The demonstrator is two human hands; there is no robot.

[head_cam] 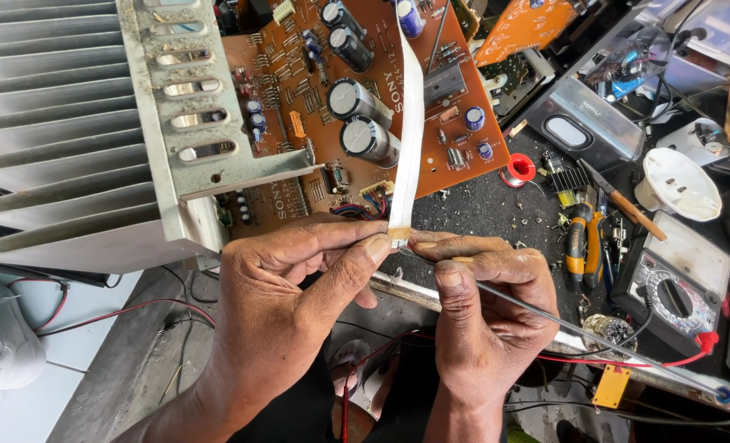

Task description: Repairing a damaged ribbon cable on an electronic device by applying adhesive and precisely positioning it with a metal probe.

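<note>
While the left hand [287, 303] pinches a white ribbon cable [408, 139] end, the right hand [488, 316] grips a thin probe [594, 336], its tip hidden; a multimeter [672, 283] sits beside.

Dark workbench [480, 209] (perhaps gritty): pliers [576, 238], multimeter [668, 287].

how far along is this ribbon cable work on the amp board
Done: the orange circuit board is out in the open with its heatsink. In hand: the left hand pinches the white ribbon cable end while the right hand works it with a thin metal tool. Left: the cable end hangs free, unplugged.
</note>
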